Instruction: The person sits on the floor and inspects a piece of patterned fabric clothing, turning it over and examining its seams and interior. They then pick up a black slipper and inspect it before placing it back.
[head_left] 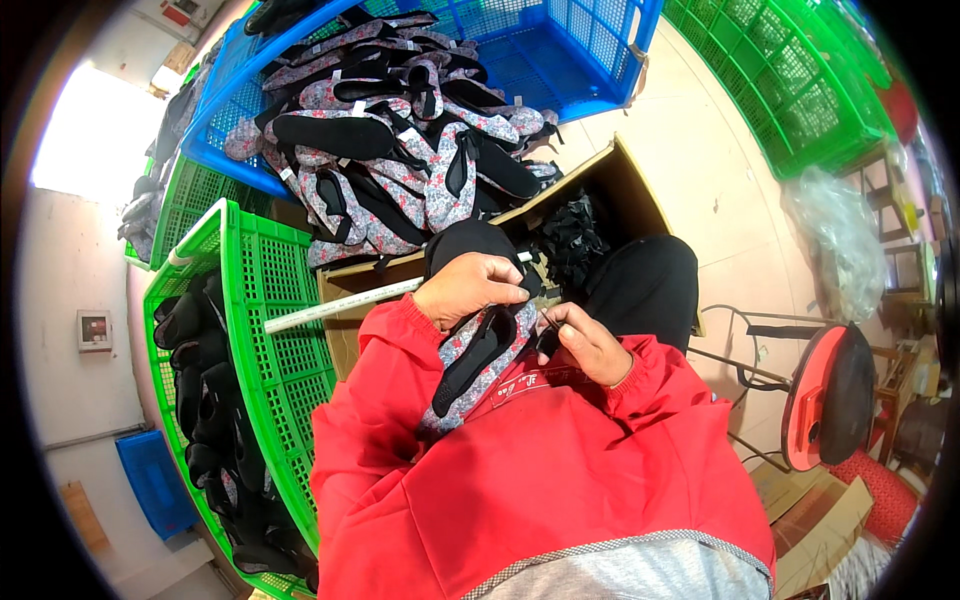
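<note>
This is a small workshop for making shoes, set on a bare tiled floor point(720, 200). A blue plastic crate point(560, 50) overflows with a heap of floral-and-black shoe uppers point(400, 150) (dozens, all alike). Green plastic crates point(260, 300) hold more black pieces, an open cardboard box point(620, 190) holds black trimmings, and a red stool point(830, 395) stands nearby.
</note>
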